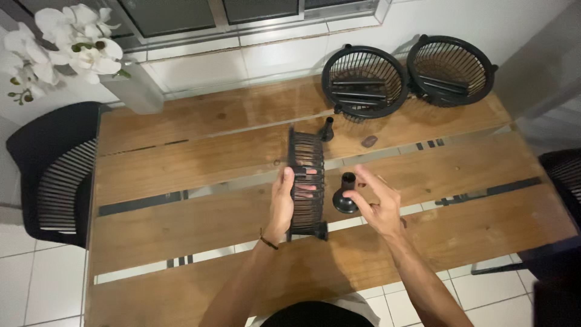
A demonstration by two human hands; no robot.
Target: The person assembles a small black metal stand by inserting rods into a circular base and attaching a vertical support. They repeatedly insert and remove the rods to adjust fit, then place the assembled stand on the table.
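My left hand [282, 203] grips a black wire basket [306, 158] held on edge in the middle of the wooden table [181, 242]; my fingers pass through its bars. My right hand [378, 203] hovers open beside a small black flared stand piece [345, 197] that stands upright on the table, thumb and fingers just right of it. A second black stand piece [327, 129] rests behind the held basket.
Two more black wire baskets [364, 80] [451, 69] lie at the table's far right edge, with black rods inside. A small brown object [369, 141] lies near them. White orchids in a vase [130, 85] stand at far left. Black chairs [54, 169] [563, 175] flank the table.
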